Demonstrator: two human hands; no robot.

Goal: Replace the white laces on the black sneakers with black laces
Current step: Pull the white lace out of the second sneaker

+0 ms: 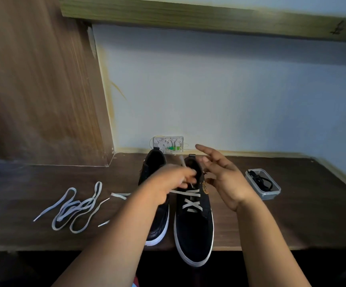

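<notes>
A: Unlacing under way on the right-hand sneaker (192, 224). Left hand (168, 183) pinches the white lace (190, 198) near the top eyelets; a free end runs up from its fingers toward the shoe's collar. Motion blur on the fingers, so the exact pinch is unclear.

B: Right hand?

A: Right hand (224, 175) is spread, fingers apart, holding nothing, hovering just right of that sneaker's collar.

B: Axis of the shoe?

A: Toe toward the person, heel toward the wall; the lace crossings step along that axis. Lower crossings remain threaded, so my judgement is the pull must go up and away from the tongue, row by row. Left hand is nearer the lace.

B: Other items?

A: Left of that sneaker stands its pair, the second sneaker (157, 222), no lace visible in it; farther left a removed white lace (74, 206) lies loose on the desk. Right of it, a clear container (271, 194) holds the black laces (260, 180).
</notes>
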